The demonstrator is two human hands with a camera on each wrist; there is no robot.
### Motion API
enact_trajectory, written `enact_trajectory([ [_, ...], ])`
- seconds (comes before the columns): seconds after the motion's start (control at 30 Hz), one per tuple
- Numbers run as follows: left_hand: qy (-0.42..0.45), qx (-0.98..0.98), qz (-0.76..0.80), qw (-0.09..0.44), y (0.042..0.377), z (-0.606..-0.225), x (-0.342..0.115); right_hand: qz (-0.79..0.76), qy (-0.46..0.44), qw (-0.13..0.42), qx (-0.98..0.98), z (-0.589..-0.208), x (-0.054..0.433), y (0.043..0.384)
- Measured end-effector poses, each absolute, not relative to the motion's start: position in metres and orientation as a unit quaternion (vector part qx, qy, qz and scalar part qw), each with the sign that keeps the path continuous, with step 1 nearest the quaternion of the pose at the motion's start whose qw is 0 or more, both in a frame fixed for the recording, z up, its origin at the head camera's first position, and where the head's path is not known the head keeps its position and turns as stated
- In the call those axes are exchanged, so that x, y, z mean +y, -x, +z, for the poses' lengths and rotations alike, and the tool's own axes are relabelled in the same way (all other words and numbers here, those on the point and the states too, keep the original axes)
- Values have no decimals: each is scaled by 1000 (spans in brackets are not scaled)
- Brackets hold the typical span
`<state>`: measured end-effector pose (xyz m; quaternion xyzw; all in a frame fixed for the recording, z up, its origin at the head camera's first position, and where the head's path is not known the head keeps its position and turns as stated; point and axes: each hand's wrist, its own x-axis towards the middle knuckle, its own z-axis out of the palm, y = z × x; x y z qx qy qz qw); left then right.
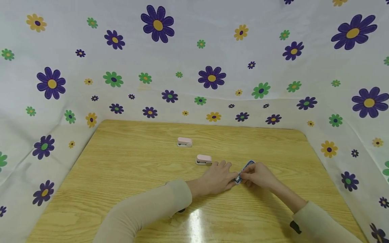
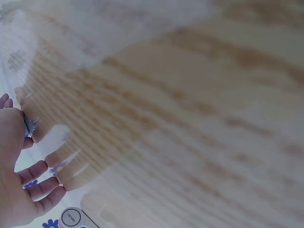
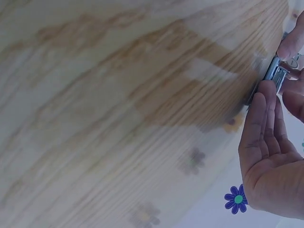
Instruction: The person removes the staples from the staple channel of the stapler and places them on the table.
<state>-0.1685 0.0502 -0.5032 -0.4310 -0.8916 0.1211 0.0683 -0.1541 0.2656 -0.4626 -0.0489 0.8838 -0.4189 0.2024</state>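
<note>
A small flat blue-and-white case (image 1: 250,163) lies slantwise between the two hands, right of the table's middle. Its lower end is pinched by the thumb and index finger of my left hand (image 1: 216,178), whose other fingers are spread over the table. My right hand (image 1: 260,175) holds the case from the right, with thumb and index fingertips at its face. From the right wrist view, the right fingers run along the underside of the case (image 3: 272,71). Fingers cover part of its face. Just beyond the left fingertips is a pink stapler (image 1: 203,159).
Farther back and to the left stands a second pink stapler (image 1: 184,141). The wooden table (image 1: 136,145) is enclosed at the back and sides by a white flower-print cloth (image 1: 188,57).
</note>
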Motion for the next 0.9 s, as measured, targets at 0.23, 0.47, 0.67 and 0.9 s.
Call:
enact_trajectory([
  [0.23, 429, -893, 118, 67, 168, -503, 50, -427, 35, 200, 881, -459, 262, 152],
  [0.47, 429, -892, 122, 69, 166, -501, 50, -441, 21, 217, 870, -456, 261, 151],
  [0.67, 427, -893, 125, 72, 166, -501, 49, -458, 19, 229, 859, -459, 262, 153],
  [0.9, 428, -893, 115, 80, 169, -504, 52, -463, 23, 244, 852, -457, 270, 157],
])
